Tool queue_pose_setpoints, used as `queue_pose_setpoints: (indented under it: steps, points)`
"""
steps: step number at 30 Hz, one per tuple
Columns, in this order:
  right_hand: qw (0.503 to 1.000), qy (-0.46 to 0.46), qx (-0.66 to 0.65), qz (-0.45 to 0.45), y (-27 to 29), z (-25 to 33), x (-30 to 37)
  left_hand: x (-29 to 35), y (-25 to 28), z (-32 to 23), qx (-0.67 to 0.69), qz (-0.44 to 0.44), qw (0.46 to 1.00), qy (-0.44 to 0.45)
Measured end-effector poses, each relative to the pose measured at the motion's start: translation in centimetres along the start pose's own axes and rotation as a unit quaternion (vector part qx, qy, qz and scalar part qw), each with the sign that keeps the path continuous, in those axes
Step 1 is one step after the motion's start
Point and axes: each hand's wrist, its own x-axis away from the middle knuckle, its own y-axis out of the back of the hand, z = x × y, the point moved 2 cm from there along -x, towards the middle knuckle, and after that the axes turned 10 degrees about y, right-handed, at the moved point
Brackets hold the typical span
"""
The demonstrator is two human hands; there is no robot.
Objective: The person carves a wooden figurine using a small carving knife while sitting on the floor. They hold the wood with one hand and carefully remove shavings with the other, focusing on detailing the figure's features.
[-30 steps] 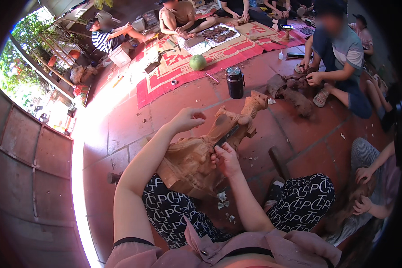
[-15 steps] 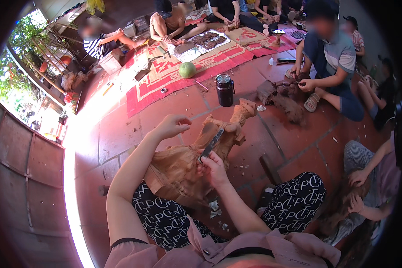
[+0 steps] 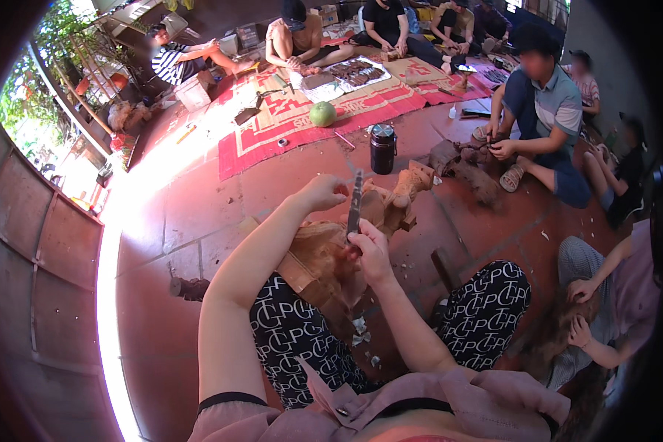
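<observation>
A pale brown carved wooden figure (image 3: 309,254) lies slantwise in front of me, its wide end by my left knee and its narrow end pointing away to the right. My right hand (image 3: 372,254) is closed round the lower end of a knife (image 3: 356,199), whose dark flat blade points up and away above the carving. On the far left side of the figure is my left hand (image 3: 323,193), fingers loosely bent close to the blade, with nothing visible in them. My forearm covers part of the carving's wide end.
A dark flask (image 3: 382,151) stands beyond the carving. A green round fruit (image 3: 322,114) sits on the red mat (image 3: 243,151). A dark wooden piece (image 3: 188,287) lies by my left knee. Wood chips (image 3: 361,333) litter the tiles. Other people sit around, one (image 3: 556,110) handling dark wood.
The knife has lifted from the carving and turned more upright in my right hand. My left hand has shifted right, nearer the blade. The whole view has swung slightly.
</observation>
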Motion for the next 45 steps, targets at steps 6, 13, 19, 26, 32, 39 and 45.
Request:
queue_pose_setpoints:
  steps: [6, 13, 19, 26, 32, 39, 45]
  points:
    - [0.968, -0.052, -0.037, 0.244, -8.9, 7.7, -5.1, -0.1, -1.4, 3.3, 0.107, 0.018, 0.993, 0.055]
    - [0.955, 0.016, -0.053, 0.293, -11.9, 13.2, -5.0, 0.0, -0.3, 1.5, 0.107, 0.048, 0.99, 0.084]
    - [0.977, -0.073, -0.116, 0.163, -2.8, 5.7, -2.4, 0.1, -0.3, 0.9, 0.103, 0.049, 0.986, 0.119]
    - [0.995, -0.072, -0.076, -0.002, 4.7, -6.4, -3.7, 0.3, -0.5, 1.0, 0.012, 0.034, 0.997, 0.065]
    - [0.991, -0.078, -0.105, 0.001, 5.5, -8.0, -3.6, 0.7, -0.3, 1.4, 0.056, 0.048, 0.99, 0.121]
    - [0.985, -0.088, -0.147, 0.002, 6.6, -8.8, -3.8, 0.5, -0.6, 1.5, 0.055, 0.058, 0.989, 0.124]
    - [0.984, -0.08, -0.156, 0.005, 6.6, -9.1, -3.8, 0.5, -0.8, 2.0, 0.043, 0.09, 0.986, 0.132]
